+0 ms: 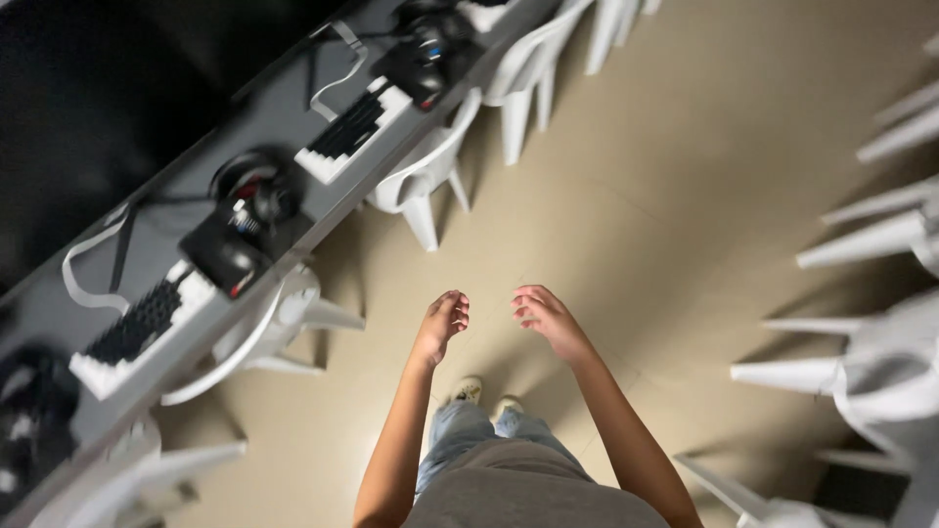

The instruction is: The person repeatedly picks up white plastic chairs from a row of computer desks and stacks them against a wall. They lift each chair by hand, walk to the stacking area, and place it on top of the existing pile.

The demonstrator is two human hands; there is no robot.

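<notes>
I look straight down at my own body on a beige floor (685, 147). My left hand (442, 323) and my right hand (544, 318) hang out in front of me at about waist height, a short gap between them. Both hold nothing; the fingers are loosely curled and apart. Neither hand touches anything. Below them I see my jeans and light shoes (484, 391). The nearest object is a white plastic chair (284, 323) to the left of my left hand.
A long grey desk (147, 225) runs diagonally along the left, carrying black-and-white keyboards (352, 127), headsets (245, 186) and cables. White plastic chairs are tucked under it. More white chairs (871, 362) line the right side, leaving an aisle of floor between.
</notes>
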